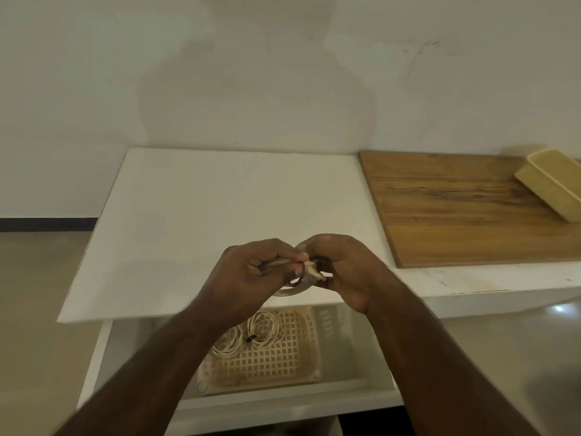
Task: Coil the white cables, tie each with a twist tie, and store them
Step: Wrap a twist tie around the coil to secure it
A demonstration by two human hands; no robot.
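Coiled white cable (pixel 294 286) held over the desk's (pixel 201 215) near edge; tie going on.

Left hand (pixel 251 272) clenches the bundled loops; right hand (pixel 339 269) pinches the dark twist tie (pixel 301 272) at the plug ends. Judgement: cable is light, springy, will uncoil if released, so hold across all loops at the tie point. Two tied coils (pixel 251 336) lie in the basket (pixel 283 366) in the open drawer below.

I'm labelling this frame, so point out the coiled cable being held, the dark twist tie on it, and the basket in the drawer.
coiled cable (pixel 290 290): head view, lower loop.
twist tie (pixel 302 272): head view, dark band.
basket (pixel 283 357): head view, bare lattice floor.
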